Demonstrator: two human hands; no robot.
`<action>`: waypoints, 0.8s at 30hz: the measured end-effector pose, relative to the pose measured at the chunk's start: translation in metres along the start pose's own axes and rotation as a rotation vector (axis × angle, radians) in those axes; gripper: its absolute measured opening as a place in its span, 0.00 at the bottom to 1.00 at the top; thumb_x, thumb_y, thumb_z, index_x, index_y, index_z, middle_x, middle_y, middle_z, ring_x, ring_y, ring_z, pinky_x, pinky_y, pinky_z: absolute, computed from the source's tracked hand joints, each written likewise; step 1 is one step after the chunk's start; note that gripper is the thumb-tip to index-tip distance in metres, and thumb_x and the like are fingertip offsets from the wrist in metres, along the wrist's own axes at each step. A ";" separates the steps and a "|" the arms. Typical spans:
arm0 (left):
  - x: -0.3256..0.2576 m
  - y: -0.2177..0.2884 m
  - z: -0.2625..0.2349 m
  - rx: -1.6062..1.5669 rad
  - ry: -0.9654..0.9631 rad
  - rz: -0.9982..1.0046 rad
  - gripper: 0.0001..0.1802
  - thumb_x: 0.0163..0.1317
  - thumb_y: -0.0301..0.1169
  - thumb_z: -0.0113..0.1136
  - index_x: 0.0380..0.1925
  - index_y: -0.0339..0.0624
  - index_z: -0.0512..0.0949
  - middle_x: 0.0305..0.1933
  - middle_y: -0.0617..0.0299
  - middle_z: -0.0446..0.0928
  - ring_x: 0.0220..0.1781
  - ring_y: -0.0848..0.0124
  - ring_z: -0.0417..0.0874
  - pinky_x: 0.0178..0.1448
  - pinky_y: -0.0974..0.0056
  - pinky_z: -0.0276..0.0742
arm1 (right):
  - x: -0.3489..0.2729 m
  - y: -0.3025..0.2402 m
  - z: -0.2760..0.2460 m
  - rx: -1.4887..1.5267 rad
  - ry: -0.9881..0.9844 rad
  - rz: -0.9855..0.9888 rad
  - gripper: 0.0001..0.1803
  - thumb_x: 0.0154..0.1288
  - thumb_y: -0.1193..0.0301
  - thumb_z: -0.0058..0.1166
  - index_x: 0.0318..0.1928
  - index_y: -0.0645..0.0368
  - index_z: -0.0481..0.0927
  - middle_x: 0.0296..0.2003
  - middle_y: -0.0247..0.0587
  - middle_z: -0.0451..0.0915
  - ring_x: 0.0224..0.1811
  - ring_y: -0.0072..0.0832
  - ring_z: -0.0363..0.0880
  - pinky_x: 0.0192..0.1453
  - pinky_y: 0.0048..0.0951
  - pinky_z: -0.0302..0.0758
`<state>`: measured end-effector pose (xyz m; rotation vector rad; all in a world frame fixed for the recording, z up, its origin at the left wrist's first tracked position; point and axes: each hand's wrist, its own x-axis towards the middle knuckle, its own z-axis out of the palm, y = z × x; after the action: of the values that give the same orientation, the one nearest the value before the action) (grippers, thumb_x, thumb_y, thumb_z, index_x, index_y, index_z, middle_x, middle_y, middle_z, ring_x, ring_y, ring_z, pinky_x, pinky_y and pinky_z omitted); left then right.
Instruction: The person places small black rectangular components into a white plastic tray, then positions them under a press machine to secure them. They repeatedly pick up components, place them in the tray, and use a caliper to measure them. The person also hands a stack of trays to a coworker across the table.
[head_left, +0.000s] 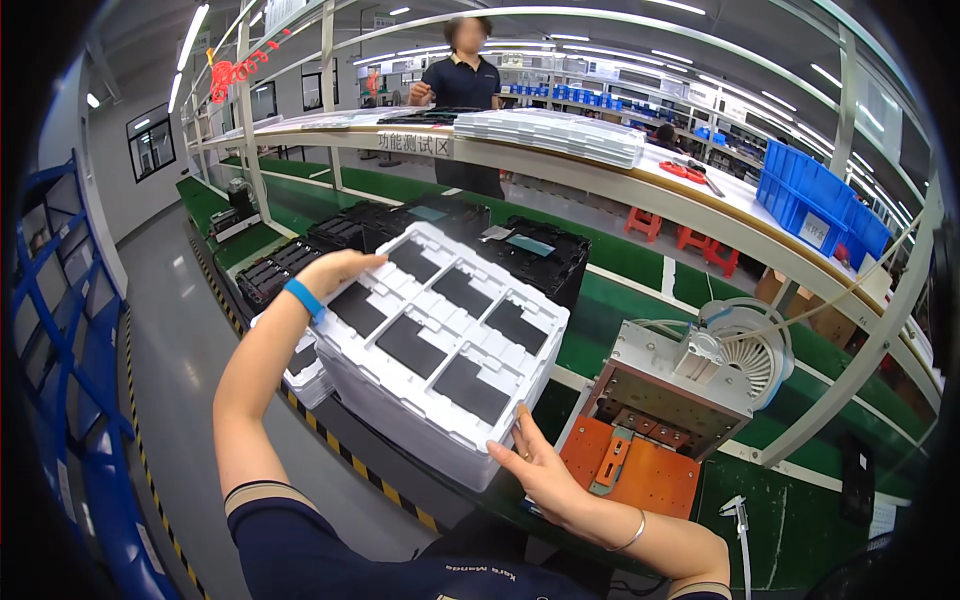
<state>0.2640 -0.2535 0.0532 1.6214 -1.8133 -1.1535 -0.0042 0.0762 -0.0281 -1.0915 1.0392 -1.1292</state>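
A tall stack of white plastic trays (400,422) is held between my two hands, tilted in front of me. Several compartments in the top tray each hold a dark flat rectangular piece (474,390). My left hand (340,270), below a blue wristband, grips the far left edge with its fingertips over the rim. At the near right corner, my right hand (540,470) presses its thumb on the side, with the fingers along the right edge. A second, lower white tray stack (312,385) shows partly behind the left side. What supports the held stack underneath is hidden.
On the green bench stand black trays or cases (540,262) beyond the stack. To the right are a metal press fixture (670,370) with an orange base, a white reel (755,350) and a caliper (736,510). Blue bins (815,205) sit on the raised shelf; a person (462,80) stands behind it.
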 end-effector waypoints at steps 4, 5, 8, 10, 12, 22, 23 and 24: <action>0.021 -0.019 -0.034 -0.391 -0.291 0.026 0.22 0.68 0.39 0.59 0.53 0.33 0.75 0.46 0.51 0.82 0.39 0.67 0.87 0.39 0.62 0.87 | -0.004 -0.009 0.012 0.062 -0.001 -0.011 0.52 0.70 0.63 0.56 0.74 0.68 0.30 0.77 0.55 0.31 0.80 0.38 0.28 0.80 0.34 0.35; 0.018 -0.015 -0.032 -0.451 -0.301 0.070 0.19 0.68 0.36 0.59 0.52 0.33 0.76 0.45 0.52 0.82 0.39 0.68 0.87 0.41 0.62 0.87 | -0.005 -0.010 0.013 0.045 0.023 -0.027 0.52 0.70 0.62 0.56 0.74 0.69 0.31 0.76 0.58 0.34 0.80 0.39 0.32 0.79 0.34 0.38; -0.009 -0.021 -0.039 -0.630 -0.356 0.167 0.15 0.68 0.32 0.59 0.49 0.32 0.76 0.45 0.53 0.82 0.41 0.67 0.87 0.44 0.60 0.88 | -0.010 -0.014 0.012 0.031 0.044 -0.033 0.52 0.69 0.60 0.57 0.74 0.70 0.33 0.76 0.59 0.38 0.80 0.40 0.35 0.79 0.35 0.41; -0.025 -0.033 -0.049 -0.701 -0.293 0.201 0.16 0.68 0.32 0.60 0.49 0.31 0.76 0.45 0.53 0.82 0.42 0.66 0.87 0.45 0.60 0.88 | -0.014 -0.014 0.009 0.020 0.057 -0.038 0.52 0.69 0.60 0.58 0.75 0.69 0.33 0.76 0.58 0.38 0.80 0.41 0.35 0.79 0.37 0.42; -0.037 -0.063 -0.073 -0.809 -0.282 0.234 0.17 0.67 0.31 0.61 0.51 0.30 0.75 0.48 0.49 0.82 0.45 0.63 0.87 0.49 0.60 0.87 | -0.017 -0.014 0.005 0.001 0.071 -0.067 0.53 0.69 0.60 0.58 0.75 0.68 0.34 0.76 0.57 0.38 0.80 0.43 0.37 0.79 0.40 0.43; -0.065 -0.276 -0.197 -1.217 0.307 0.140 0.21 0.70 0.37 0.55 0.53 0.28 0.75 0.51 0.42 0.81 0.50 0.52 0.84 0.55 0.44 0.82 | -0.032 -0.009 -0.008 -0.036 0.007 0.037 0.47 0.66 0.65 0.62 0.76 0.63 0.46 0.75 0.50 0.49 0.75 0.40 0.51 0.74 0.41 0.57; -0.063 -0.295 -0.204 -1.191 0.418 0.149 0.21 0.71 0.38 0.54 0.53 0.29 0.75 0.51 0.42 0.80 0.51 0.51 0.84 0.55 0.44 0.82 | -0.032 -0.009 -0.007 -0.042 -0.019 0.036 0.47 0.66 0.65 0.62 0.76 0.63 0.47 0.75 0.50 0.50 0.75 0.40 0.52 0.73 0.41 0.58; -0.055 -0.304 -0.203 -1.169 0.515 0.160 0.21 0.71 0.38 0.53 0.53 0.29 0.75 0.52 0.42 0.80 0.51 0.51 0.84 0.55 0.43 0.82 | -0.033 -0.010 -0.008 -0.053 -0.031 0.032 0.47 0.66 0.65 0.62 0.75 0.63 0.48 0.74 0.51 0.51 0.74 0.40 0.52 0.73 0.41 0.59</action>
<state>0.6124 -0.2475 -0.0708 0.8943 -0.6444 -1.1964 -0.0173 0.1071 -0.0175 -1.1273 1.0634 -1.0615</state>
